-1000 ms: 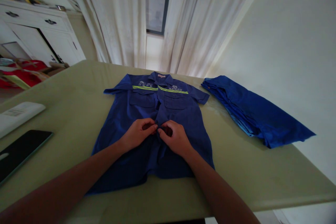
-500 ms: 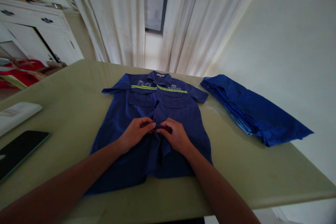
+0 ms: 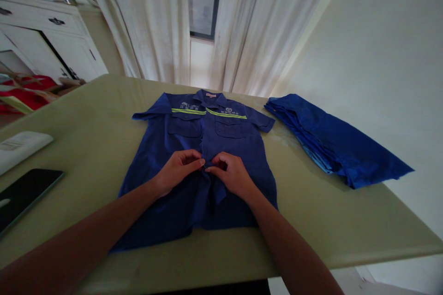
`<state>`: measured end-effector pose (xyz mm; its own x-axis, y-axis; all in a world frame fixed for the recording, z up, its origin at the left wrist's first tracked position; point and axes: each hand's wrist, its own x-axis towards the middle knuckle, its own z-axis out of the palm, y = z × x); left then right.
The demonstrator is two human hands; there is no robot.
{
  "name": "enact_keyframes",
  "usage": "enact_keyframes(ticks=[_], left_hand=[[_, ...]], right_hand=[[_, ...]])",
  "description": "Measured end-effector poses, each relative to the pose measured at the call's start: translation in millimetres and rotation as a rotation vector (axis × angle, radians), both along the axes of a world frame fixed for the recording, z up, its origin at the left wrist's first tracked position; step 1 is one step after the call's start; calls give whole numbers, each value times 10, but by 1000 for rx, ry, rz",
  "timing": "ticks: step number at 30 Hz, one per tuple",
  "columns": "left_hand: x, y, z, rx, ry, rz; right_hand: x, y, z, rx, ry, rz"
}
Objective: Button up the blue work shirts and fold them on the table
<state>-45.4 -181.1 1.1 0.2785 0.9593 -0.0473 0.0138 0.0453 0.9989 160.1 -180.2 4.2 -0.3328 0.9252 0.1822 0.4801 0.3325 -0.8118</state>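
A dark blue short-sleeved work shirt with a yellow reflective stripe across the chest lies flat, front up, on the pale green table. My left hand and my right hand meet at the shirt's front opening, about halfway down. Both hands have curled fingers pinching the shirt's front edges together. What sits between the fingertips is too small to make out.
A folded pile of brighter blue cloth lies at the right of the table. A dark tablet and a white flat object lie at the left edge. White curtains, a window and a white cabinet stand behind.
Both hands have stayed pinched at the shirt's front, shifting only slightly. The view has tilted a little, so the shirt sits slightly higher in the picture.
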Motion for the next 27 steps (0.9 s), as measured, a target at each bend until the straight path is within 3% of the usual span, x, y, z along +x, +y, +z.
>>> enact_keyframes(ticks=[13,22,27], left_hand=[[-44,85,-105,53,59,-98],[-66,113,-107,152,276,-138],[-67,113,-110,143,218,-167]], right_hand=[[-25,-39,-2,101,-106,1],[-11,-72,-61,212,-234,7],[-13,-62,-39,188,-212,46]])
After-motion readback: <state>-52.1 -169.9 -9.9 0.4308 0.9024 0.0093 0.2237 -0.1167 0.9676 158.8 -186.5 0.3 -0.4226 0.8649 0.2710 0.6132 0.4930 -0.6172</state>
